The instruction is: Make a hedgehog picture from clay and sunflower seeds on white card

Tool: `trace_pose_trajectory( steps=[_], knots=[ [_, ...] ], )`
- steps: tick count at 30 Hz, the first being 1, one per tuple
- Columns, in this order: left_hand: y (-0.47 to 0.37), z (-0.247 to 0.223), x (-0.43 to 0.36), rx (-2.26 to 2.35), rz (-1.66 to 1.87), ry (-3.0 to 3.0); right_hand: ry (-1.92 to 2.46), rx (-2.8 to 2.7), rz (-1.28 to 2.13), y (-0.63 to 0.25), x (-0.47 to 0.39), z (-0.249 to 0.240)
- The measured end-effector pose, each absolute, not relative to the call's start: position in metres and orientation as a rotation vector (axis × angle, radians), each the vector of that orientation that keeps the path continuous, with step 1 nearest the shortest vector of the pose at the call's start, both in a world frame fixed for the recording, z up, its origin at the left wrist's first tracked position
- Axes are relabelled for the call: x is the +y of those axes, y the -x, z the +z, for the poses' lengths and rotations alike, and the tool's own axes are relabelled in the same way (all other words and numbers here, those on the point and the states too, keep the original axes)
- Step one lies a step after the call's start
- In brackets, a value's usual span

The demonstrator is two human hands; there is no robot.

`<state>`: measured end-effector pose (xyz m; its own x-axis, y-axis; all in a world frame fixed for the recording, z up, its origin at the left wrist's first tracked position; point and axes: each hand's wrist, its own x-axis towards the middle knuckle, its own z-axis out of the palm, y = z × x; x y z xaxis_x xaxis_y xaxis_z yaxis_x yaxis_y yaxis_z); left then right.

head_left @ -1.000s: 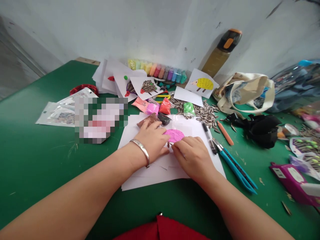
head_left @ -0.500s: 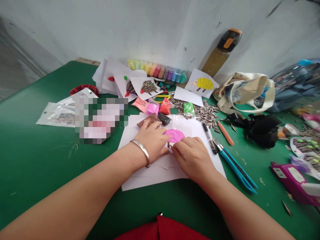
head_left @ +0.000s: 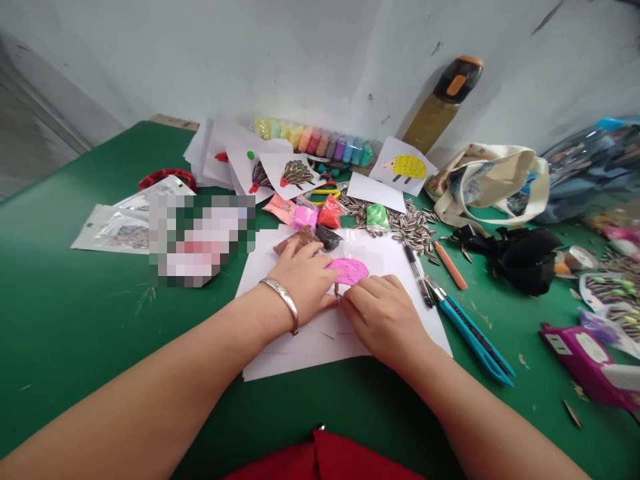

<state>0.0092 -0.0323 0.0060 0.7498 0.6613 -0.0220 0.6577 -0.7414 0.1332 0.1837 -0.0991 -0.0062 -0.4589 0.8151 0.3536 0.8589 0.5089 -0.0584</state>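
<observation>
- White paper (head_left: pixel 280 363) is lying under the work; probably light and sliding easily, its near edge at 6 o'clock from the pink clay giving the safest hold for shifting everything.
- Right hand (head_left: pixel 385 310) is working at 4 o'clock from the clay, fingers curling in, thumb and index nearly meeting beside the brown strip; cannot tell whether they are gripping it.
- Left hand (head_left: pixel 303 280) is resting at 9 o'clock, fingers spreading open and gripping nothing visible, thumb lying just beside the strip.
- Brown strip (head_left: pixel 337 289) is sitting at 7 o'clock, just below the clay. Judged soft, thin, almost weightless; a hard pinch would be flattening it. Best hold: lightly, near its lower end.
- Pink clay (head_left: pixel 351 271) is lying flat on the paper between the hands. Judged light, pliable, slightly tacky, denting readily; flat fingertips are suiting it better than nails.
- Brown packet (head_left: pixel 296 241) is slumping at 10 o'clock; likely squashy, film slippery.
- Seeds (head_left: pixel 415 228) are scattering around 2 o'clock; looking hard, smooth, prone to rolling.
</observation>
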Motion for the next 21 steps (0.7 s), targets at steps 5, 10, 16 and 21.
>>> trace_pose_trajectory(
  steps=[5,10,16,21],
  knots=[
    [-0.0101,0.0071,-0.0327,1.073,0.054,-2.807,1.392,-2.431,-0.179,-0.1837,-0.0988,-0.006],
    [-0.0097,0.0067,-0.0323,1.064,0.047,-2.821,1.401,-2.4,-0.168,-0.1845,-0.098,-0.0073],
    [-0.0091,0.0066,-0.0323,1.067,0.027,-2.834,1.404,-2.393,-0.165,-0.1846,-0.0963,-0.0092],
    [-0.0093,0.0075,-0.0326,1.07,0.035,-2.832,1.414,-2.365,-0.177,-0.1847,-0.0953,-0.0092]
  ],
)
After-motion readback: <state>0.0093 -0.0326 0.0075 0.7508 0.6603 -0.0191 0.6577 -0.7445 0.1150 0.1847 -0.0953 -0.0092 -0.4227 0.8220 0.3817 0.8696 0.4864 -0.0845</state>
